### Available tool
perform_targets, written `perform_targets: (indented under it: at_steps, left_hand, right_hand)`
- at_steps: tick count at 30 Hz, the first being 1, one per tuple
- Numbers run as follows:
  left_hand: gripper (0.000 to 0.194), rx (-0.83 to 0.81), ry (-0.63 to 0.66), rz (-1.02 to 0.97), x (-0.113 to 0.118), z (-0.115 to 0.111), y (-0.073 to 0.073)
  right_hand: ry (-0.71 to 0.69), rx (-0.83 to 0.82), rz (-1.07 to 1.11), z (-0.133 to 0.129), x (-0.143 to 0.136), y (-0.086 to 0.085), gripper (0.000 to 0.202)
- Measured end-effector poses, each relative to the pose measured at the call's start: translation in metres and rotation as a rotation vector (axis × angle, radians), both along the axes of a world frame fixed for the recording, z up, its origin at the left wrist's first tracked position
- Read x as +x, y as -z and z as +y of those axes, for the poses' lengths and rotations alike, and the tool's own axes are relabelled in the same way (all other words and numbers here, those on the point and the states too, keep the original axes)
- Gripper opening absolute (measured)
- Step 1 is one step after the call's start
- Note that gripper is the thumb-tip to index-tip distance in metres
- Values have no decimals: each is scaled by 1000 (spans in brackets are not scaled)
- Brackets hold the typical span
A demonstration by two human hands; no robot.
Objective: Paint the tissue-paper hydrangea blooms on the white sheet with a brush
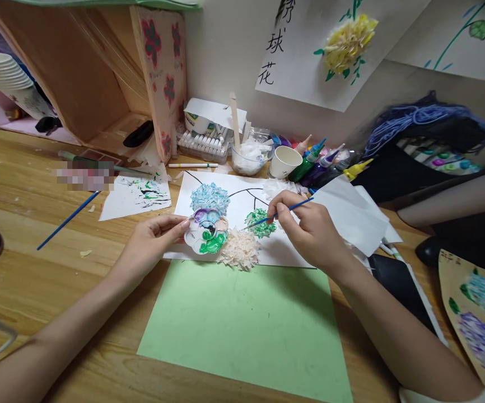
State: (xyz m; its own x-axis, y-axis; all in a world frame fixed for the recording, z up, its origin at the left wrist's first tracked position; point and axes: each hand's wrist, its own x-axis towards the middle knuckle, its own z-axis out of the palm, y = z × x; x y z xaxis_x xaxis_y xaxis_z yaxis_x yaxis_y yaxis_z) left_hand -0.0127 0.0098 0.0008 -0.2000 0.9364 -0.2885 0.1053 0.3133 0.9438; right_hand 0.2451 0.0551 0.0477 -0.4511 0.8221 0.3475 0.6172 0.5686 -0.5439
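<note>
A wood-grained desk (pixel 70 285) stretches beneath a pale wall (pixel 225 50) hung with flower pictures, a large open box (pixel 108 73) at its back left and paint bottles (pixel 312 162) near the wall. A green sheet (pixel 246 324) lies at front center, and a white paper (pixel 288 249) bearing fluffy flower heads, blue, green, cream and white, lies crosswise at its far end. The right hand (pixel 309 229), fingers closed narrowly, grips a blue paintbrush (pixel 297 205) over the white paper; its long axis slants from handle end at upper right to tip at lower left, pointing beside the green flower head (pixel 261 225). The left hand (pixel 156 235) pinches the rim of a paint-smeared palette (pixel 194 236) near the blue flower head (pixel 209 196).
</note>
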Motion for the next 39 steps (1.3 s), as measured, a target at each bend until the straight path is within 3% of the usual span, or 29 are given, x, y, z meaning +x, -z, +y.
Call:
perform_targets:
  at_steps: [39]
  left_hand:
    - [35,-12,25,-6,-3,-3,2]
  right_hand:
    - [5,30,74,0,5,-1,31]
